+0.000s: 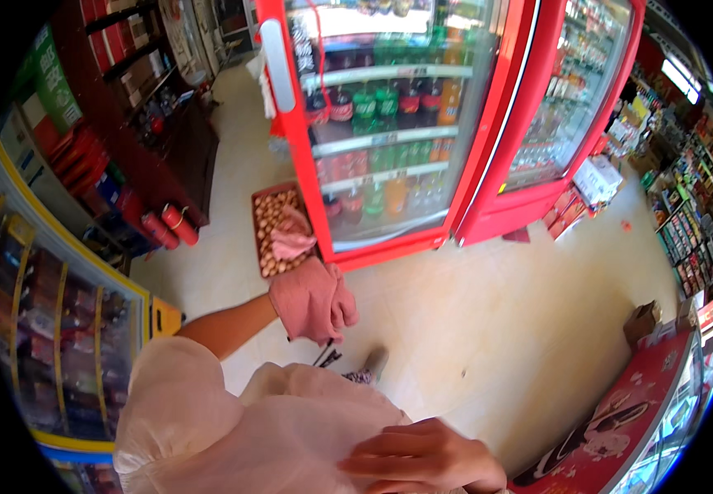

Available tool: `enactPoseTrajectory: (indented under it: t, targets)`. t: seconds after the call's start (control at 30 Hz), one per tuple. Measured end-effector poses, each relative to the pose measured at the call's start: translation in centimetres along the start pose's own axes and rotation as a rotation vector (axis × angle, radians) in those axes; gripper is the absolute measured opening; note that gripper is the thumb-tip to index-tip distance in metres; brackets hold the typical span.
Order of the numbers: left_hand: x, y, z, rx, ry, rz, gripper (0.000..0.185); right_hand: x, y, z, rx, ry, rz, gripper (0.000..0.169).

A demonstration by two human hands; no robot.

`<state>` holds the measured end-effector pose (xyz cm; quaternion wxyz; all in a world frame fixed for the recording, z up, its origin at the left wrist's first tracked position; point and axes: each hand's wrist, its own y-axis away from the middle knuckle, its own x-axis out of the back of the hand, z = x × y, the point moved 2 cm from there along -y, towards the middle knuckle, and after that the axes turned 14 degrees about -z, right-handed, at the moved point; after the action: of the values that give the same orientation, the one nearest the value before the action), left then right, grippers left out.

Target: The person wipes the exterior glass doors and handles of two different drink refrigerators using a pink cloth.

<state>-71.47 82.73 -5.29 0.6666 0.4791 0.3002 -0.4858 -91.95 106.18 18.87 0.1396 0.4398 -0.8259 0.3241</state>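
Observation:
A pink cloth (314, 299) covers my left hand (325, 296), which is stretched forward at the centre; the fingers are hidden beneath the cloth. Just beyond it a red tray of eggs (256, 231) stands on the floor, with another pink cloth (293, 238) lying on the eggs. My right hand (421, 457) is at the bottom, held in front of my light-coloured top (282, 438), its fingers blurred and holding nothing that I can see. A red glass-door drinks fridge (387, 256) filled with bottles stands ahead, beyond the covered hand.
A second red fridge (504, 210) adjoins the first. At left are a yellow-framed display cooler (140, 296), fire extinguishers (179, 225) and a dark wooden shelf unit (199, 179). Stocked shelves (689, 247) stand right, above a red chest freezer (615, 420). A shoe (376, 361) is on the floor.

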Motion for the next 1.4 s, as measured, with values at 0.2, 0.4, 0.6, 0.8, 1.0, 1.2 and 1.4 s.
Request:
enactPoseTrajectory:
  t: [0.2,0.4,0.6,0.8,1.0,1.2,1.4]
  targets:
    - [-4.3,-6.4,8.3,-0.104,-1.549,0.442,0.035,6.6,-2.2,5.3,0.053,-0.043,-0.119,0.018]
    - [-7.2,-12.2,16.9,0.017,-1.956,0.25,0.044,12.2,-5.1,9.2,0.102,-0.052,0.131,0.02]
    - [-7.0,-16.4,21.0,-0.241,-1.699,0.58,0.046,19.1,6.4,16.0,-0.47,-0.23,0.563,0.019]
    - [-9.8,-20.7,24.6,-0.332,-1.869,0.737,0.035,22.1,19.7,23.1,-0.56,-0.306,1.263,0.007]
    - [-15.3,-25.5,30.4,-0.829,-0.662,0.275,0.015,28.7,26.7,31.0,-0.768,-0.27,1.156,0.007]
    - [-18.5,-33.0,33.6,-0.333,-1.187,0.441,0.017,37.9,24.9,36.3,-0.678,0.07,0.564,0.02]
    - [-21.3,-32.6,39.3,-0.155,-1.973,0.695,0.026,42.8,21.9,40.3,-0.497,-0.157,0.345,0.036]
